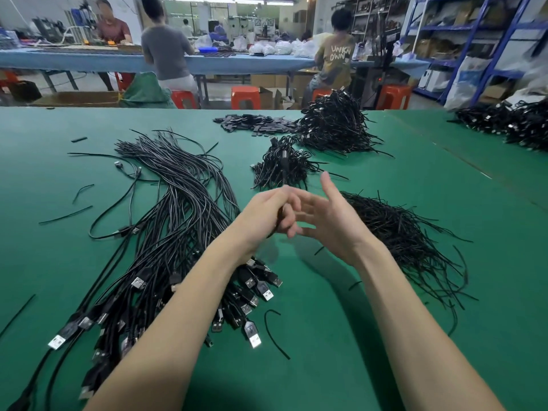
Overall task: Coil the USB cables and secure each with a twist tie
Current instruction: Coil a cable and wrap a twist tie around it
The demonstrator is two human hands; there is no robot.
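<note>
A green table (341, 366) fills the view. At its left lies a long sheaf of uncoiled black USB cables (178, 209), their plugs fanned out under the person's left forearm near the table's close edge. A few loose ties are scattered on the bare cloth further left.

Above the middle of the table the left hand (267, 215) is curled closed around a black cable (278, 216), which shows only as a short dark length between the fingers and palm; how much of it is coiled cannot be told. The right hand (329, 221) is held just beside it, palm turned inward, fingers spread and loose, gripping nothing, the fingertips close to the left hand's knuckles.

Beyond the hands sits a small heap of coiled cables (281, 170), and behind that a larger mound (335, 126) with flat dark pieces (255, 123) strewn next to it. To the right of the right hand lies a pile of black twist ties (409, 238). Another heap of cables (510, 123) rests at the far right edge.

No bin or tray holds any of this; everything lies straight on the cloth.
</note>
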